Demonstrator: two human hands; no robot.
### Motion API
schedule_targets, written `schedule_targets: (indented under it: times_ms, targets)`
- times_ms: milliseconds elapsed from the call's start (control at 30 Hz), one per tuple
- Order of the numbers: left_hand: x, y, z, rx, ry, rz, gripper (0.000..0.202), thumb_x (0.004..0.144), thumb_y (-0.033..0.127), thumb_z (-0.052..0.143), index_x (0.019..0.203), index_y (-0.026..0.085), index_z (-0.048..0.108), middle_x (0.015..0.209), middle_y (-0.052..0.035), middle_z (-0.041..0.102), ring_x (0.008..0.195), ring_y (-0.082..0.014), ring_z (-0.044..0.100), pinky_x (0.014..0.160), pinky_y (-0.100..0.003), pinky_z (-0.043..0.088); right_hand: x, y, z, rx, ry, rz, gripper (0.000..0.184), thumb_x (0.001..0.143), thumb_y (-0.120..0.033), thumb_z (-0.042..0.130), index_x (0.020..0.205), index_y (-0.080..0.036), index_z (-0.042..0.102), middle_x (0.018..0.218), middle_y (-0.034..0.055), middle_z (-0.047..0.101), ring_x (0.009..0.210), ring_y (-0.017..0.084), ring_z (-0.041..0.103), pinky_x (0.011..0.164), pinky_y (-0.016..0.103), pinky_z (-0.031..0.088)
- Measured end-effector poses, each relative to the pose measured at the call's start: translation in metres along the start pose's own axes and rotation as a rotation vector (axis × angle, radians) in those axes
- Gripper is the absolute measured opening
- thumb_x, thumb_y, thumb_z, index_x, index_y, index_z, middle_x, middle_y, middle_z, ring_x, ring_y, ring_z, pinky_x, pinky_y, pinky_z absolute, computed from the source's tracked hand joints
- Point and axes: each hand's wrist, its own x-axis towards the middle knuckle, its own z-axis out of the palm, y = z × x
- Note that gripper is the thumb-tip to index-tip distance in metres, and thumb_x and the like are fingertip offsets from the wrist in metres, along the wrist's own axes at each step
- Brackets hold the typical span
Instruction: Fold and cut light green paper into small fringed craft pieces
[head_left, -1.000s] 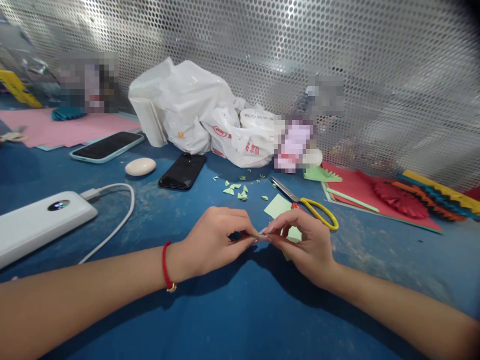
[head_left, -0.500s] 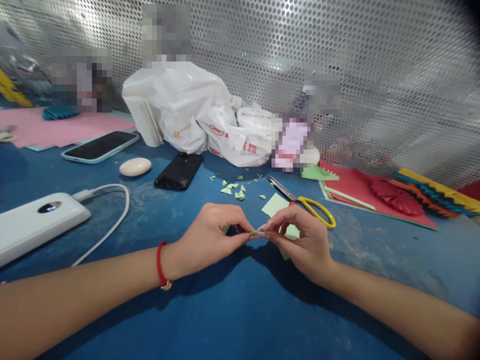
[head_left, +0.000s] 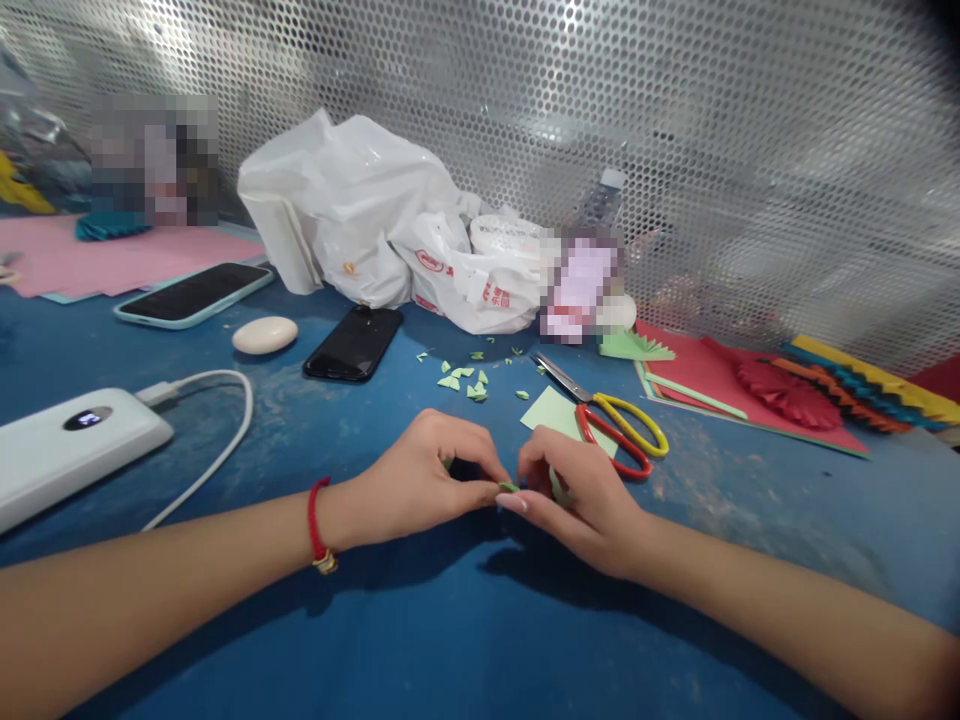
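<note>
Over the front middle of the blue table, my left hand (head_left: 420,480) pinches a small folded piece of green paper (head_left: 508,487) between thumb and forefinger. My right hand (head_left: 589,500) meets it from the other side, its thumb pressed against the paper and its fingers curled behind. Most of the piece is hidden by the fingertips. A bit of pale green shows inside each curled hand. Just beyond my right hand, scissors (head_left: 589,398) with one red and one yellow handle lie partly over a light green paper sheet (head_left: 551,412). Several green paper scraps (head_left: 476,392) are scattered farther back.
On the left are a white power bank (head_left: 120,430) with a cable, a white oval object (head_left: 265,335) and two phones, one black (head_left: 352,343). White plastic bags (head_left: 360,200) stand against the perforated metal wall. Red paper (head_left: 697,375) and folded paper fans lie right.
My right hand has shifted slightly down and its thumb now lies across the green paper. The scissors' red handle has come into sight. My left hand keeps its pinch.
</note>
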Motion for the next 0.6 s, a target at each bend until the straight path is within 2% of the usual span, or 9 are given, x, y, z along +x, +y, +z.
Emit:
schedule_targets:
  times_ms: [167, 367, 600]
  targets:
    - [0.0005, 0.0005, 0.0009, -0.021, -0.068, 0.015, 0.021, 0.083, 0.028, 0.069, 0.068, 0.013, 0.071, 0.067, -0.0031, 0.07, 0.059, -0.0097, 0.062, 0.057, -0.018, 0.047, 0.0006, -0.002, -0.0005, -0.131, -0.132, -0.154, 0.018, 0.097, -0.027, 0.046, 0.082, -0.019, 0.05, 0.07, -0.0005, 0.052, 0.06, 0.012, 0.044, 0.055, 0.025, 0.034]
    - [0.0002, 0.0013, 0.0014, -0.002, -0.098, -0.002, 0.02, 0.084, 0.029, 0.067, 0.072, 0.013, 0.071, 0.068, -0.0026, 0.069, 0.061, -0.0098, 0.062, 0.059, -0.018, 0.047, 0.0, -0.0028, -0.001, -0.135, -0.119, -0.18, 0.022, 0.097, -0.023, 0.04, 0.076, -0.02, 0.046, 0.064, -0.0009, 0.051, 0.053, 0.012, 0.04, 0.052, 0.024, 0.032]
    - [0.0005, -0.0007, -0.0005, -0.077, -0.087, 0.002, 0.014, 0.081, 0.025, 0.071, 0.072, 0.014, 0.071, 0.072, -0.003, 0.071, 0.064, -0.0108, 0.064, 0.063, -0.02, 0.05, -0.0016, -0.0011, 0.0, -0.139, -0.081, -0.227, 0.014, 0.093, -0.02, 0.043, 0.079, -0.021, 0.047, 0.062, -0.0016, 0.053, 0.051, 0.012, 0.041, 0.05, 0.025, 0.031]
